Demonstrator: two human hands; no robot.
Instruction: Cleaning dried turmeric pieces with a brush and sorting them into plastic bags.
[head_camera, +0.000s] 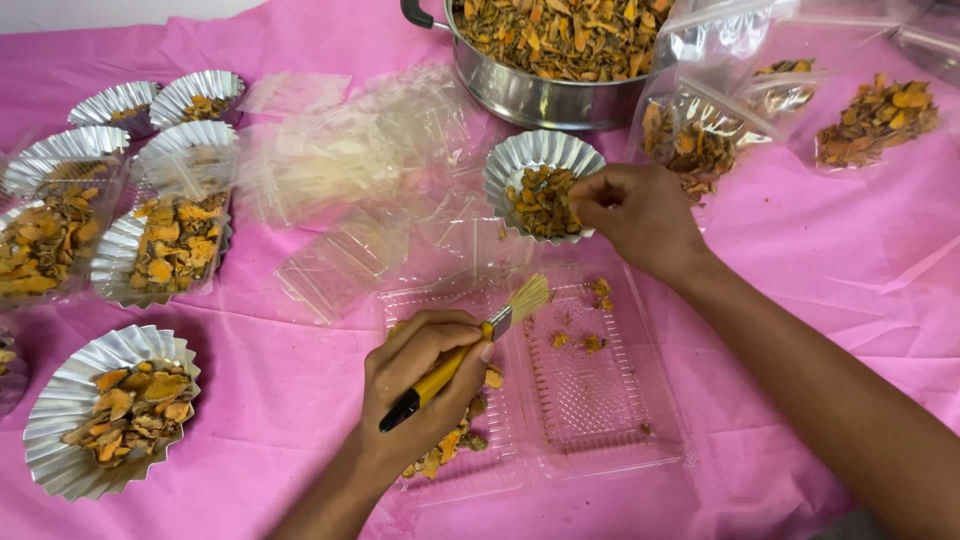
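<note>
My left hand (418, 385) grips a small brush (470, 345) with a yellow and black handle, its pale bristles pointing up over a clear plastic tray (590, 400). A few orange dried slices (590, 340) lie in the tray, and more lie under my left hand. My right hand (635, 215) has its fingers pinched at the rim of a fluted foil cup (540, 165) that holds dried orange-brown slices. Whether the fingers hold a slice is hidden.
A steel pot (545, 90) full of dried slices stands at the back. Clear bags of slices (875, 120) lie at the right. Several filled foil cups (110, 410) sit at the left on the pink cloth (830, 250). Empty clear bags (360, 160) lie in the middle.
</note>
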